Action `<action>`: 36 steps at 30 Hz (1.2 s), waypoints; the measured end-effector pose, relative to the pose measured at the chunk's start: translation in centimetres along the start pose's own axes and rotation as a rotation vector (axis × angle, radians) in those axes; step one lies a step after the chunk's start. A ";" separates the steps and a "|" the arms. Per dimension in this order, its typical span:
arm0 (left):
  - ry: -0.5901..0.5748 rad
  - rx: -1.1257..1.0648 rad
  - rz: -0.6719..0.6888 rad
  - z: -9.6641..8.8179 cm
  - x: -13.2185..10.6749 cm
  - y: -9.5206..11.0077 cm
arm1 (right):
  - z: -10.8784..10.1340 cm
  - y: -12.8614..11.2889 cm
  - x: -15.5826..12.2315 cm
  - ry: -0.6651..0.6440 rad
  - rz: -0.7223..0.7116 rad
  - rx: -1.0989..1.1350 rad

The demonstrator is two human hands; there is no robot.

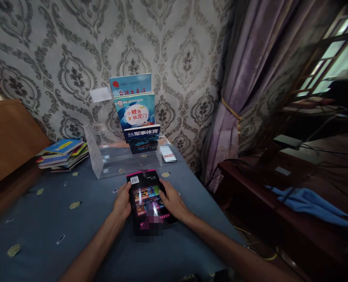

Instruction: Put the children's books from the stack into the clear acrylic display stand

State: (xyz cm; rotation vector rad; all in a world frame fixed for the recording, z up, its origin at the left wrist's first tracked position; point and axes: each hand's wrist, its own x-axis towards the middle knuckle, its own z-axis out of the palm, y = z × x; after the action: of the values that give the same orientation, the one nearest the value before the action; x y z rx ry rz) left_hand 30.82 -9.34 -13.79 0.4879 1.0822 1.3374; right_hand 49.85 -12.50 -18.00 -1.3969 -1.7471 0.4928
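Note:
Between my two hands is a black book (144,186) with a barcode and rows of small colourful pictures on the side facing me. My left hand (123,200) grips its left edge. On the right edge, my right hand (174,199) has its thumb laid over the cover. Just beyond the book stands a clear acrylic book rack (95,156) with stepped tiers. Three books stand upright in it: a dark military-themed book (143,139) in front, a blue-green book (135,113) behind it, and a light blue book (132,84) at the back.
A loose stack of books (64,152) lies left of the rack. A pixelated item (168,153) is at the rack's right. The blue patterned cloth (44,223) covers the surface. To the right are a purple curtain (247,78) and a dark red cabinet (250,188) with cables.

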 end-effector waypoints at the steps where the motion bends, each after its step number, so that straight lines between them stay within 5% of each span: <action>1: -0.003 0.002 0.020 0.4 -0.1 0.2 | 0.2 0.1 0.2 0.012 0.041 0.033; 9: -0.029 0.126 0.234 3.0 -0.7 1.9 | 0.6 -2.3 2.6 0.243 0.241 0.274; 15: -0.030 0.128 0.313 2.6 0.0 1.5 | 0.4 -4.0 3.5 0.286 0.137 0.395; 19: -0.134 0.139 0.273 2.0 0.4 1.7 | 0.6 -3.3 4.0 0.248 0.094 0.445; 23: -0.280 0.173 0.359 2.6 0.4 4.4 | -1.5 -3.9 5.9 0.134 -0.016 0.563; 26: -0.427 0.257 0.586 2.9 0.0 7.4 | -4.6 -5.2 7.4 0.082 -0.175 0.514; 31: -0.724 0.760 0.843 -0.3 -0.8 9.2 | -7.3 -4.0 5.5 0.084 -0.359 0.186; 36: -1.033 1.271 0.881 -5.9 -1.5 4.4 | -6.1 1.0 0.7 -0.323 -0.499 -0.115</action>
State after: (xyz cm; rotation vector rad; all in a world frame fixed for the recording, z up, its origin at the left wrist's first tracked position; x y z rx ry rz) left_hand 23.70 -11.39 -12.38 2.4795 0.6594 0.6361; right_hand 55.27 -12.64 -14.90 -0.9332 -2.3260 0.3573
